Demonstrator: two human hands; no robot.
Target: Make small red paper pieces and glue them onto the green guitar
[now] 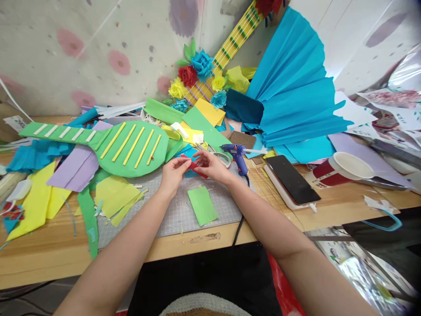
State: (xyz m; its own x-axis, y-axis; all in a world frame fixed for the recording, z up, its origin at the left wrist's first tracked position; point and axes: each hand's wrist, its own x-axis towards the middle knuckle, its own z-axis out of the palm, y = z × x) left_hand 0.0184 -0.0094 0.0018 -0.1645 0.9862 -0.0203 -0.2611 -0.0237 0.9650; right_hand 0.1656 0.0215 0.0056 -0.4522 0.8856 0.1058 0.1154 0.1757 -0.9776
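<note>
Above the grey cutting mat (pixel 226 210), my left hand (pixel 173 172) pinches a small piece of red paper (pixel 193 166) between thumb and fingertips. My right hand (pixel 210 165) is at the other side of the same piece, its fingers curled and touching it. Part of the red paper is hidden behind the fingers. Beneath my hands a green paper rectangle (pixel 202 205) lies on the mat. A green lute-shaped paper piece (pixel 134 151) with yellow and white strips lies to the left of my hands. Just right of my right hand is a blue glue gun (pixel 237 156).
A black phone (pixel 292 179) and a red-and-white paper cup (pixel 342 171) stand to the right. Behind are a big blue pleated paper fan (pixel 296 87) and a yellow guitar-like piece (pixel 235 41) with paper flowers. Yellow paper scraps (pixel 115 193) lie left. The glue gun's cord (pixel 240 228) crosses the table edge.
</note>
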